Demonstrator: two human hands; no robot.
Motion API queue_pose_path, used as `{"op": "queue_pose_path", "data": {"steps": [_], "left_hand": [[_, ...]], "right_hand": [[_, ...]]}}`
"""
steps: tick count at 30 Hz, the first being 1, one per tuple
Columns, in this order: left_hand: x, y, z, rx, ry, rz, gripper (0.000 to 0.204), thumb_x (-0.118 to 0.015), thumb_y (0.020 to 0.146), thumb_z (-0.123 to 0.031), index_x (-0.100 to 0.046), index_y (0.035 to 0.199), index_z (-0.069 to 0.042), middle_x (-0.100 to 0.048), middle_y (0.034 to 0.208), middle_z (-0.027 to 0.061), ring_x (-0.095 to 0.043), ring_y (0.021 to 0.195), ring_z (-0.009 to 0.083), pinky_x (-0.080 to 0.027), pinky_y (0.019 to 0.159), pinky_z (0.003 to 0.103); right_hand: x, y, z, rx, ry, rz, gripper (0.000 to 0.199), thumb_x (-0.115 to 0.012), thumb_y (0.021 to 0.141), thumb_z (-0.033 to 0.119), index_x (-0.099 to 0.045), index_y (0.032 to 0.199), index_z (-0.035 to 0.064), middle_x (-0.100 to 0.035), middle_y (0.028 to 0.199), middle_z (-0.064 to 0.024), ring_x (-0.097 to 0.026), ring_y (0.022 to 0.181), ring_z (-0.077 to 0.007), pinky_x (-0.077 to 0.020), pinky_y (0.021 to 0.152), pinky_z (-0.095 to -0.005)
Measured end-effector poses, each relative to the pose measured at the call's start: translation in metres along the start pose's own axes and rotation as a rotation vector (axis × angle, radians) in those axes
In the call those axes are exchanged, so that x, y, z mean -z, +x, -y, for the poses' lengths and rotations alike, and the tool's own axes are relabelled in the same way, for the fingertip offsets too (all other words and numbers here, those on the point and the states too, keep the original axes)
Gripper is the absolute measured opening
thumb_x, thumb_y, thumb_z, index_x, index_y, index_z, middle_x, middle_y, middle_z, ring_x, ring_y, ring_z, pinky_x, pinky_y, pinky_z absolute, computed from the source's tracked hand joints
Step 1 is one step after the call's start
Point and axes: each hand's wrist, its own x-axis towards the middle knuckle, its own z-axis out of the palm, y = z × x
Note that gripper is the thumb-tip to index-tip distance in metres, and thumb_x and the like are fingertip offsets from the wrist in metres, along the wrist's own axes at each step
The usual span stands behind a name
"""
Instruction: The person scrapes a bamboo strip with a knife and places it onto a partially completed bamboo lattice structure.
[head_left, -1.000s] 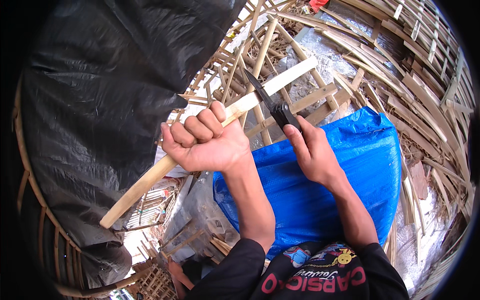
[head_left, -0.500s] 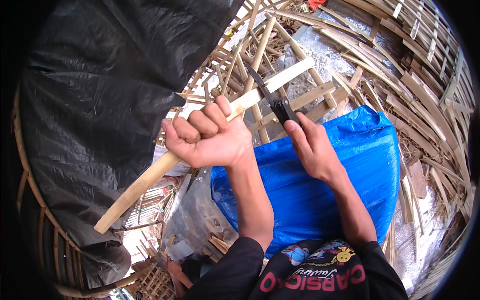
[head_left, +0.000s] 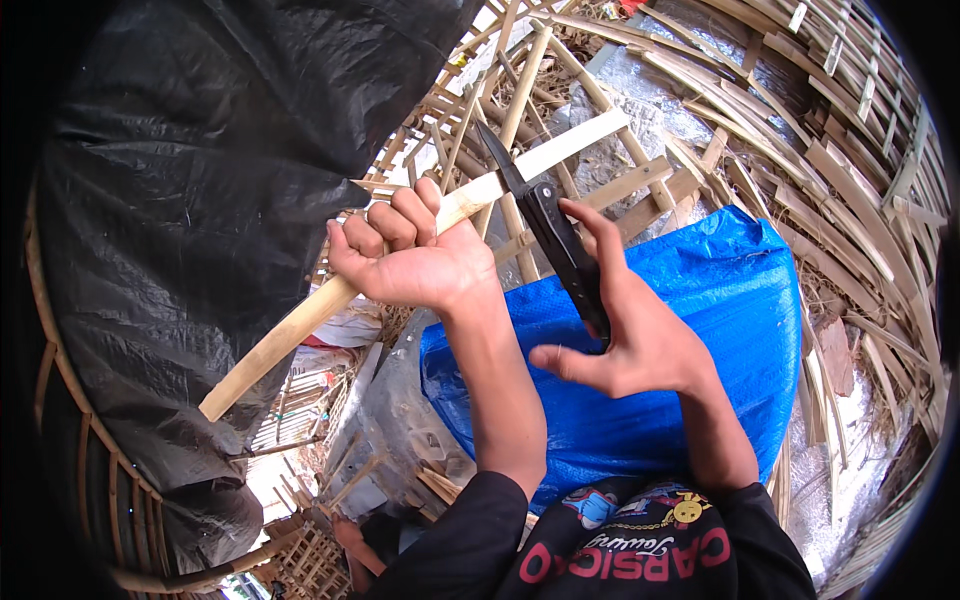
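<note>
My left hand (head_left: 430,260) is wrapped round a long, pale bamboo strip (head_left: 285,342). The strip runs slantwise from lower left to upper right, and its far part looks whiter and freshly shaved. A black folding knife (head_left: 562,242) lies in my right hand (head_left: 650,340), its dark blade out across the strip just beyond my left fist. My right thumb is spread away from the handle and the index finger stretches along it; the grip is loose, with the other fingers partly hidden. Blue plastic sheeting (head_left: 640,400) lies below both forearms, over my lap.
Black plastic sheeting (head_left: 200,200) hangs at the left. Ahead stands a frame of bamboo slats (head_left: 525,85). Many split bamboo strips (head_left: 840,220) are heaped at the right. At the lower left are a woven bamboo basket (head_left: 310,570) and part of another person's arm (head_left: 350,540).
My right thumb has come off the knife handle and the fingers have opened around it. The knife has shifted slightly toward my left fist. The strip's near end has risen a little.
</note>
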Motion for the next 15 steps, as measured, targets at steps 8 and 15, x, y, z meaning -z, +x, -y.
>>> {"op": "queue_pose_path", "data": {"steps": [8, 15], "left_hand": [[-0.002, 0.002, -0.007, -0.01, 0.047, -0.117, 0.045, -0.035, 0.099, -0.028, -0.016, 0.059, -0.02, -0.013, 0.048, -0.0044, -0.012, 0.044, 0.0104, -0.025, 0.053, 0.027], [0.002, 0.001, -0.003, 0.005, 0.029, -0.027, 0.045, -0.034, 0.098, -0.028, -0.016, 0.058, -0.02, -0.014, 0.048, -0.0043, -0.013, 0.043, 0.0109, -0.025, 0.052, 0.028]], "right_hand": [[-0.007, 0.004, -0.001, 0.073, -0.233, -0.029, 0.099, -0.062, 0.07, 0.002, -0.014, 0.156, 0.0053, -0.055, 0.098, -0.0247, -0.058, 0.076, -0.0419, -0.0482, 0.072, -0.0461], [-0.027, 0.003, -0.007, 0.152, -0.198, -0.128, 0.082, -0.06, 0.081, 0.003, -0.023, 0.154, 0.0036, -0.056, 0.088, -0.0232, -0.059, 0.075, -0.0399, -0.0488, 0.071, -0.042]]}}
